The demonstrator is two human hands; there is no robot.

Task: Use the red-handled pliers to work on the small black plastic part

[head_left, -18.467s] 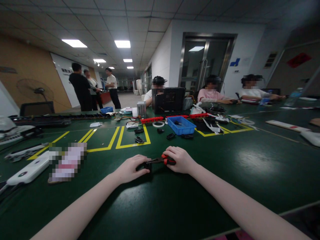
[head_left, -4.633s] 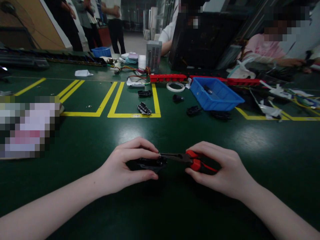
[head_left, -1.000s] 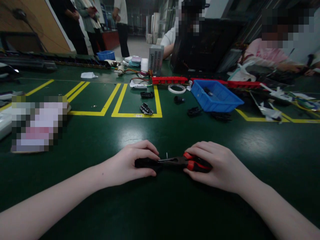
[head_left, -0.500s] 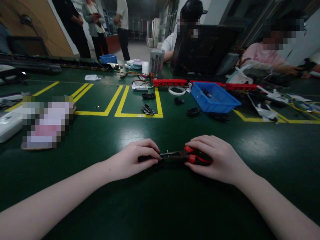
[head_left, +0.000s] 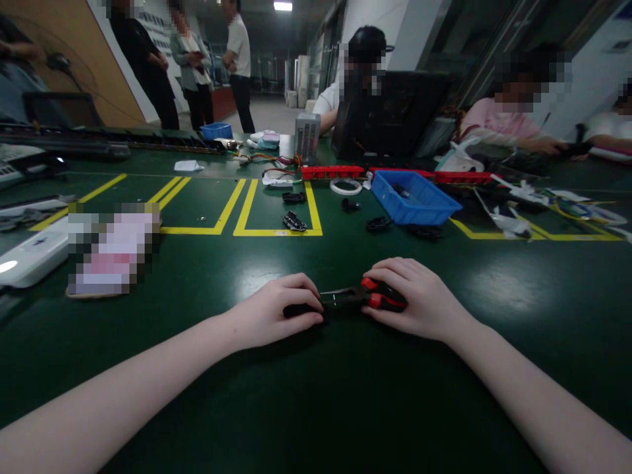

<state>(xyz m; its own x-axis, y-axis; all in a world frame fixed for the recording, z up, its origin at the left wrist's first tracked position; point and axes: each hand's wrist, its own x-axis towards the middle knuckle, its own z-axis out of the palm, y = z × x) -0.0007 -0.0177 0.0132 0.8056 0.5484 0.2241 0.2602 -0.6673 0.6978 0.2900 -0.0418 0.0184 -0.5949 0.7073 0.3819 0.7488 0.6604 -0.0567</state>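
My left hand [head_left: 279, 309] is closed, thumb and fingers around a small black part [head_left: 296, 309]; its kind is hard to make out in the dark. My right hand [head_left: 417, 299] grips pliers with red-and-black handles [head_left: 382, 301]. Their dark jaws [head_left: 350, 295] point left and reach toward the left fingertips. A thin bright metal edge shows between the jaws and the left fingers; whether it belongs to the pliers or the part I cannot tell. Both hands are low over the green table [head_left: 316, 395].
Black plastic parts [head_left: 294, 221] lie inside a yellow-taped rectangle. Beyond my right hand stands a blue bin [head_left: 415, 197], with black pieces [head_left: 423, 231] before it. A roll of white tape [head_left: 345, 187] is beside it. At left are a blurred pinkish object [head_left: 116, 253] and a white device [head_left: 42, 253]. People sit opposite.
The view has tilted up slightly. Both hands keep their hold, and the pliers and black part stay together between them.
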